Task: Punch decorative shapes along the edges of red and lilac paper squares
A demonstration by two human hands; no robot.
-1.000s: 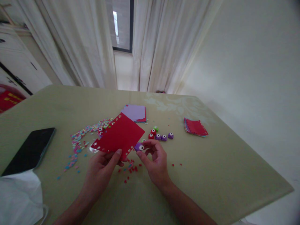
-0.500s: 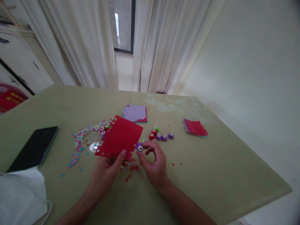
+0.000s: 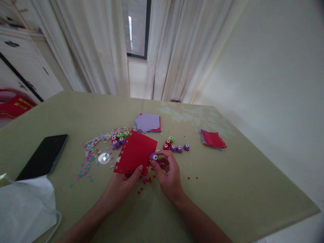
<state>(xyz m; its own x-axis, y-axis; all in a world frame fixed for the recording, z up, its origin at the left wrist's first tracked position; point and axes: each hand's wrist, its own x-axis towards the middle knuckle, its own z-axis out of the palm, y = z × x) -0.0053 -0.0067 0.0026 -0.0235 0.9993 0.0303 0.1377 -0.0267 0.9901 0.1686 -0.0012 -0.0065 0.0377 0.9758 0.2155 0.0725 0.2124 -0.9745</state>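
My left hand (image 3: 126, 184) pinches the lower edge of a red paper square (image 3: 138, 152), thumb on top and fingers underneath. Small shapes are cut out along the paper's left, bottom and right borders. In my right hand (image 3: 169, 173), a purple mini craft punch (image 3: 153, 157) with a big eye is held between thumb and fingers at the paper's right edge. Whether the paper sits in its slot I cannot tell. Beyond that hand stand several red, green and purple eye punches (image 3: 173, 147). More of these punches (image 3: 115, 144) are partly covered by the paper's left side.
Punched confetti (image 3: 88, 148) spreads in an arc at left, around a shiny round disc (image 3: 104, 158). Lilac-topped paper (image 3: 149, 122) lies at the back, a punched red-topped stack (image 3: 214, 139) at right. A phone (image 3: 43, 157) and a white face mask (image 3: 27, 209) lie at left.
The view has shifted slightly. The red paper has tilted and moved a little right and down in my left hand, uncovering more punches at left. My right hand keeps the purple punch at its edge.
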